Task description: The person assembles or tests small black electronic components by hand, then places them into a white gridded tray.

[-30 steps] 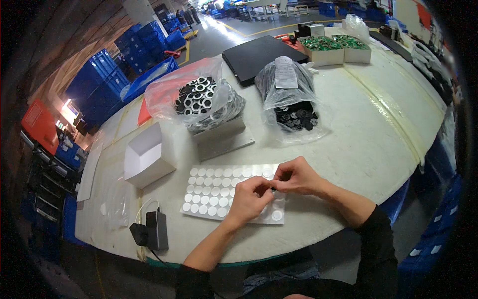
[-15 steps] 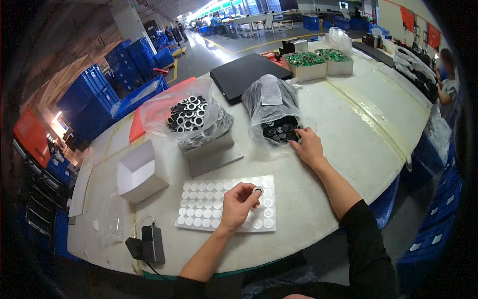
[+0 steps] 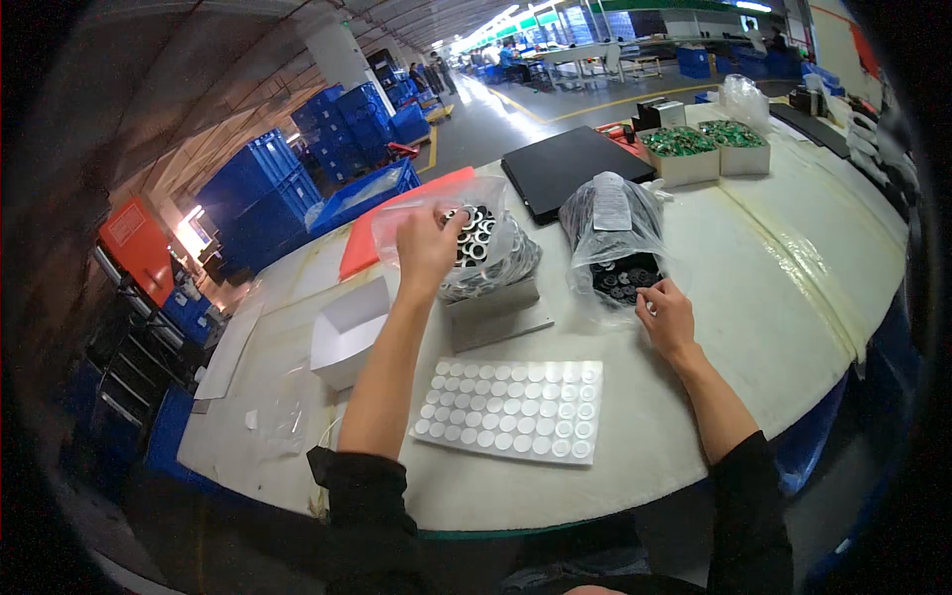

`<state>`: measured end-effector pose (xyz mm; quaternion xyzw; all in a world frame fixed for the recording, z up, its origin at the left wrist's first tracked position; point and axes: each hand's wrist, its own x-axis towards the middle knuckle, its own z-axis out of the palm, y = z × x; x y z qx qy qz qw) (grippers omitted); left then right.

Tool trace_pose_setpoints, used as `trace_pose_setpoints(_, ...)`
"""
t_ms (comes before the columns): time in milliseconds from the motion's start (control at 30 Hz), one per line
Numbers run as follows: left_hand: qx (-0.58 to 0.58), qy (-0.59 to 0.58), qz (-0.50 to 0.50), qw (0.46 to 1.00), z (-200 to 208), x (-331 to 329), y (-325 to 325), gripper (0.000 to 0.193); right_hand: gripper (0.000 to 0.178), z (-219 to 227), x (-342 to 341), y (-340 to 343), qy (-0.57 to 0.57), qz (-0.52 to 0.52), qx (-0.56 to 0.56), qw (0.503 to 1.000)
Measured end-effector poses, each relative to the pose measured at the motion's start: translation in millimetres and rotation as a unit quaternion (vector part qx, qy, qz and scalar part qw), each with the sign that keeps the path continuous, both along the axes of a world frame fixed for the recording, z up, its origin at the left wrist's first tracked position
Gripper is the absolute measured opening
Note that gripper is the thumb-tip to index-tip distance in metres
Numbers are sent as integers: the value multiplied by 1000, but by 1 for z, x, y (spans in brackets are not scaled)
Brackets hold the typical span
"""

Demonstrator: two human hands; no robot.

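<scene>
On the pale round counter (image 3: 773, 297), the left hand (image 3: 428, 245) pinches the clear plastic bag of silver-black rings (image 3: 486, 248) atop a grey box, while the right hand (image 3: 666, 315), fingers loosely curled, touches the clear white-labelled bag of black parts (image 3: 615, 238).

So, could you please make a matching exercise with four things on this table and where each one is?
Things:
1. left hand
2. right hand
3. sheet of white discs
4. black panel

Places:
A. flat on the table's far side, behind the two bags
B. at the bag of black parts
C. near the table's front edge, between the forearms
D. at the bag of rings

Pairs: 1-D, 2-B, 3-C, 4-A
</scene>
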<state>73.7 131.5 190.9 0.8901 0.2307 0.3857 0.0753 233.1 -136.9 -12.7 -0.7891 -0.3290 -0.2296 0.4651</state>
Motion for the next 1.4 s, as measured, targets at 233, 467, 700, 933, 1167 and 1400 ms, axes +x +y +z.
trace_pose_setpoints(233,59,-127,-92,986,-27,-19,-30,16,16,-3,-8,-4,260,173,110,944)
trace_pose_setpoints(467,-163,151,-226,949,-133,-66,-80,13,15,7,-26,5,394,309,210,840)
trace_pose_setpoints(700,-138,204,-263,933,-172,-40,-117,17,14,-1,-42,6,393,336,181,836)
trace_pose_setpoints(933,109,331,-229,909,-161,-17,-135,11,14,3,-45,5,405,351,175,826)
trace_pose_setpoints(1167,-70,251,-149,954,-162,-21,-114,10,16,9,-45,4,441,359,162,806)
trace_pose_setpoints(1400,-539,-26,-258,801,-159,-47,-110,9,20,11,-63,1,503,354,152,774)
